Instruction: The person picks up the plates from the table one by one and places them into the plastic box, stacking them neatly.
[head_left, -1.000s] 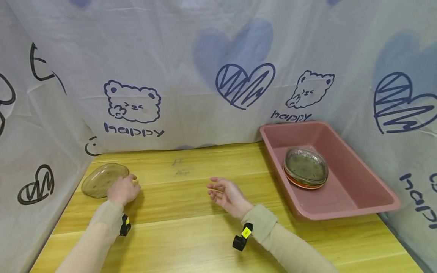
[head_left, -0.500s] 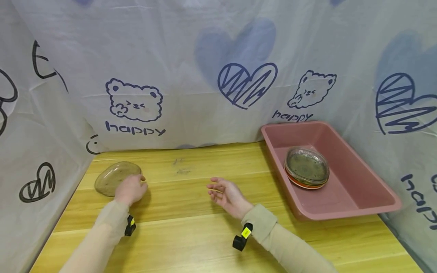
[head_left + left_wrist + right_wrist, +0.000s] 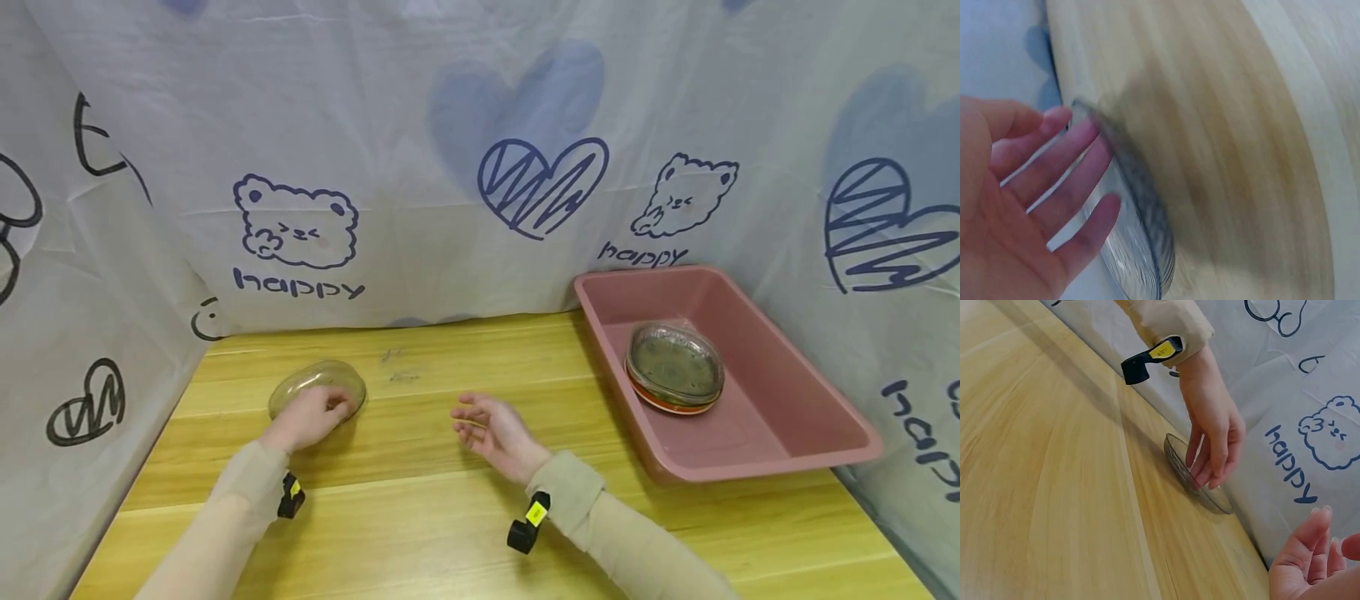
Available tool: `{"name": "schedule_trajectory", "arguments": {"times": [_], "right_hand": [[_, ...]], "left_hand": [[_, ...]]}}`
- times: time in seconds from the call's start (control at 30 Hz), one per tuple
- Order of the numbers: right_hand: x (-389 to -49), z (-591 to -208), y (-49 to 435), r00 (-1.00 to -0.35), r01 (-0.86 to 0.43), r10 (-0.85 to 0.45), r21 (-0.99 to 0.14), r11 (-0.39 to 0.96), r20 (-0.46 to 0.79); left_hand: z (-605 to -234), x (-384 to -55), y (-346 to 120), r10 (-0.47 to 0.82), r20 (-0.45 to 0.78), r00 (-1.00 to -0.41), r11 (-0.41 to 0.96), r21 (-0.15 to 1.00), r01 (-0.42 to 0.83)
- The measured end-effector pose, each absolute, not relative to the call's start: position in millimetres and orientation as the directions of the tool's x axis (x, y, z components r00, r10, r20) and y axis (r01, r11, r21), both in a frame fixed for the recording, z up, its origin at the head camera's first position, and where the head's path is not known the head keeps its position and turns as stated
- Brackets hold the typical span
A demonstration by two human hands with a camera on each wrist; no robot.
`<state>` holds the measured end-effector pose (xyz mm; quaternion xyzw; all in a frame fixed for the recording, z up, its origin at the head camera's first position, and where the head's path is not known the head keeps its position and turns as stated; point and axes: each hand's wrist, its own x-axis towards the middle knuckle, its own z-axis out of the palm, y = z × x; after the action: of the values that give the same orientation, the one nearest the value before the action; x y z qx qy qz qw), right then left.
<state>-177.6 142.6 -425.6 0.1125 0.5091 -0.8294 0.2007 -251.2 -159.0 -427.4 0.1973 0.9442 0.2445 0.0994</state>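
Observation:
A clear, ribbed glass plate [image 3: 303,384] is at the left of the wooden table. My left hand [image 3: 309,418] reaches into it. In the left wrist view, fairly straight fingers touch the inside of the glass plate [image 3: 1125,250], with the thumb apart from the rim. From the right wrist view, the same glass plate [image 3: 1177,456] shows nearly edge-on under that hand; whether it lies flat or slightly tilted I cannot tell. My right hand [image 3: 498,435] hovers near the table's middle, palm inward and fingers loosely bent, holding nothing.
A pink plastic tub [image 3: 765,442] stands on the right of the table [image 3: 420,517]. Inside it is a stack of dishes, a clear glass plate [image 3: 675,367] on top and an orange rim below. White printed cloth [image 3: 420,250] walls the back and sides.
The glass plate has moved to the right with my left hand, away from the table's left edge. My right hand has stayed almost still.

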Motion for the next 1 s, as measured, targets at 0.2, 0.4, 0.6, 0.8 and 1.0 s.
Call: {"name": "schedule_trajectory", "arguments": {"times": [0.2, 0.4, 0.6, 0.8, 1.0], "right_hand": [[-176, -425, 136, -0.89, 0.456, -0.227, -0.798, -0.394, -0.396], [-175, -424, 132, -0.889, 0.457, -0.226, -0.803, -0.382, -0.398], [-175, -424, 130, -0.886, 0.463, -0.222, -0.803, -0.374, -0.408], [-173, -424, 129, -0.883, 0.468, -0.232, -0.804, -0.367, -0.408], [-173, -425, 127, -0.88, 0.473, -0.241, -0.798, -0.373, -0.409]], "left_hand": [[-425, -252, -167, 0.409, -0.029, -0.912, 0.753, 0.576, 0.319], [-420, -251, -184, 0.162, 0.034, -0.986, 0.836, 0.526, 0.156], [-419, -247, -199, 0.035, -0.051, -0.998, 0.856, 0.516, 0.004], [-422, -243, -209, -0.003, -0.178, -0.984, 0.859, 0.503, -0.094], [-426, -246, -215, -0.005, -0.282, -0.959, 0.849, 0.505, -0.153]]}}
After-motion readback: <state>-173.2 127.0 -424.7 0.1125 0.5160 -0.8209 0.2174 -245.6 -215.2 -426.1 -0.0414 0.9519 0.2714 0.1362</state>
